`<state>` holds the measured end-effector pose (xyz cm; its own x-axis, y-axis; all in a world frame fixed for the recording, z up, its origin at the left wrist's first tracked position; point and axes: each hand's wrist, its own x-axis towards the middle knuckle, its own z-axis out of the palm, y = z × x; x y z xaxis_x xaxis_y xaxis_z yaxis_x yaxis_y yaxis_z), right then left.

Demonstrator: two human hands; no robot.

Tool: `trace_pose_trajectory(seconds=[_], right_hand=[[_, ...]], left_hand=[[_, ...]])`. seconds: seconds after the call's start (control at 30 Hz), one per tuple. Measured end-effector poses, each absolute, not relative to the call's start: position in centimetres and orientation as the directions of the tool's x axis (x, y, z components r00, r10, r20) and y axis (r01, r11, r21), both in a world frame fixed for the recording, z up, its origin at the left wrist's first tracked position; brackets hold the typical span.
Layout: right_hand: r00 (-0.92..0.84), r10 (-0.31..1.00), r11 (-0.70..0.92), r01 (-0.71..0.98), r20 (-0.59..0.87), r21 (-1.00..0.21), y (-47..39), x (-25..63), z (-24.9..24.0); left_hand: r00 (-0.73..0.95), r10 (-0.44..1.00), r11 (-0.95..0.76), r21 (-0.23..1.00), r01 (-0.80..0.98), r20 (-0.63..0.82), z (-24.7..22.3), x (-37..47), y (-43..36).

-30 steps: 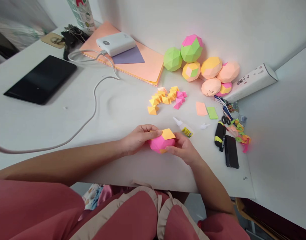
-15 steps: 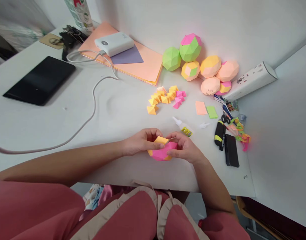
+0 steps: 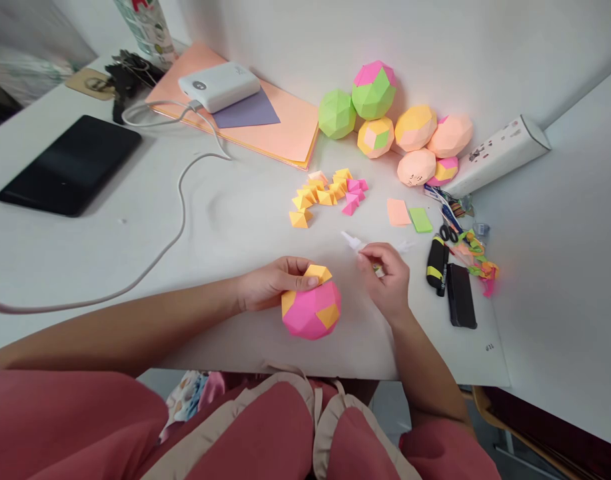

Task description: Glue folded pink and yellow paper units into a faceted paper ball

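Note:
Near the front of the white table, my left hand grips a pink and orange paper ball, its thumb on an orange piece at the top. To the right, my right hand is closed on the glue bottle; the white nozzle points up and left while the fingers cover most of the body. Beyond the hands lie several small orange folded pieces and pink folded pieces. Finished-looking paper balls in green, orange, peach and pink are grouped against the wall.
At the left are a black tablet and a white cable. A white power bank rests on peach paper sheets. On the right lie sticky notes, scissors, a black-and-yellow cutter, a black phone and paper scraps.
My right hand has left the paper ball and closed on the glue bottle. The ball has shifted slightly left in my left hand and shows more of its pink side.

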<state>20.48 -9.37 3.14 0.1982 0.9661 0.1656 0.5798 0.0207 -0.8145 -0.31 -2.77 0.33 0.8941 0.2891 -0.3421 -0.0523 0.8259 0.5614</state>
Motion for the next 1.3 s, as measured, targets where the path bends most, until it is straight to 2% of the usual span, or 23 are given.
trace_pose_trajectory(seconds=[0.03,0.07,0.1,0.17,0.27,0.33,0.4,0.5,0.63,0.7,0.87,1.03,1.3], right_hand=[[0.218,0.929,0.051,0.724,0.298,-0.688,-9.2,20.9,2.9],[0.197,0.908,0.045,0.831,0.369,-0.555,-8.9,21.4,2.6],[0.163,0.912,0.022,0.897,0.377,-0.442,-8.7,21.8,2.2],[0.124,0.95,-0.035,0.954,0.287,-0.296,-8.4,22.5,1.5],[0.139,0.983,-0.108,0.966,0.119,-0.234,-8.2,22.9,0.7],[0.172,0.979,-0.134,0.945,0.106,-0.297,-8.2,22.9,0.6],[0.223,0.961,-0.125,0.878,0.166,-0.462,-8.3,22.8,1.1],[0.236,0.938,0.023,0.686,0.253,-0.727,-8.6,22.6,2.6],[0.12,0.959,0.187,0.412,0.257,-0.892,-9.3,22.2,4.4],[0.076,0.97,0.191,0.35,0.231,-0.917,-9.6,21.9,4.9],[-0.021,0.972,0.223,0.397,0.234,-0.89,-9.8,21.5,5.3],[-0.021,0.965,0.25,0.374,0.261,-0.893,-9.7,21.5,5.4],[-0.071,0.947,0.308,0.465,0.312,-0.83,-10.0,21.3,5.5]], left_hand=[[0.894,0.287,0.831,0.553,-0.054,-0.345,0.2,-0.3,-2.7],[0.891,0.287,0.836,0.546,-0.053,-0.352,0.1,-0.3,-2.7],[0.886,0.288,0.84,0.541,-0.051,-0.364,0.0,-0.3,-2.7],[0.875,0.286,0.846,0.532,-0.039,-0.391,-0.2,-0.2,-2.6],[0.857,0.28,0.853,0.522,-0.015,-0.433,-0.3,-0.1,-2.6],[0.84,0.285,0.857,0.515,-0.008,-0.461,-0.2,-0.1,-2.5],[0.827,0.292,0.861,0.508,-0.01,-0.48,-0.1,0.0,-2.5],[0.813,0.304,0.869,0.495,-0.022,-0.497,0.0,0.0,-2.5],[0.79,0.331,0.872,0.488,-0.047,-0.516,0.1,0.1,-2.5],[0.783,0.348,0.87,0.488,-0.065,-0.516,0.1,0.2,-2.5],[0.77,0.379,0.864,0.493,-0.097,-0.513,0.1,0.2,-2.5],[0.767,0.381,0.864,0.495,-0.096,-0.517,-0.1,0.2,-2.5],[0.755,0.387,0.87,0.482,-0.107,-0.529,0.0,0.4,-2.5]])
